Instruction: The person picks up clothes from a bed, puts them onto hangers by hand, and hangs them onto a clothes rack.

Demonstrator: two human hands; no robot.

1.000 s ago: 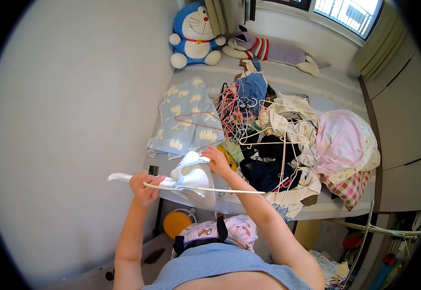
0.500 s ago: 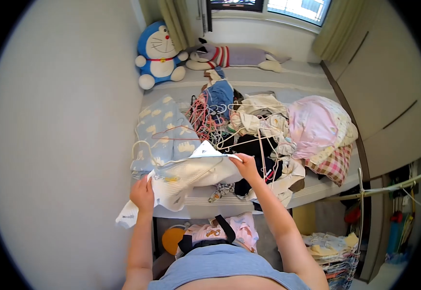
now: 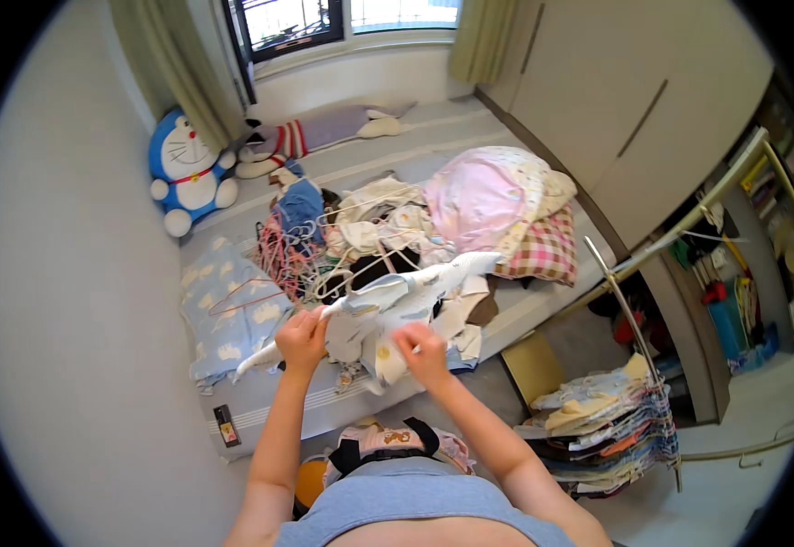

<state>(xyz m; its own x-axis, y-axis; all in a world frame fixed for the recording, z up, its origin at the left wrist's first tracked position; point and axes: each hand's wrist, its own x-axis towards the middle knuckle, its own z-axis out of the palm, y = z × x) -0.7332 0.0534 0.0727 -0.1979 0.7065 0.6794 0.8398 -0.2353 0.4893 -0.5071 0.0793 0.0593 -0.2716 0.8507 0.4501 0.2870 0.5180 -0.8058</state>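
A white child's top [image 3: 397,296] with a small pattern is stretched out in front of me, above the bed's near edge. My left hand [image 3: 302,339] is closed on its left part, with a strip of cloth trailing to the left. Curled and a little blurred, my right hand [image 3: 421,351] is at the lower middle of the cloth and appears to pinch it. The top's right end points up and away. A white hanger hook [image 3: 335,284] shows beside the cloth's upper edge; whether that hanger is inside the top I cannot tell.
On the bed [image 3: 442,128] lie pink hangers [image 3: 283,251], heaped clothes [image 3: 378,205], a pink bundle [image 3: 474,196], a checked pillow [image 3: 547,246] and a blue blanket [image 3: 228,296]. Plush toys [image 3: 187,173] sit behind. At right stands a rack of hung clothes [image 3: 607,419].
My view has swung to the right. My right hand has moved from the top's upper edge down to its lower middle. The top has turned, its right end now raised.
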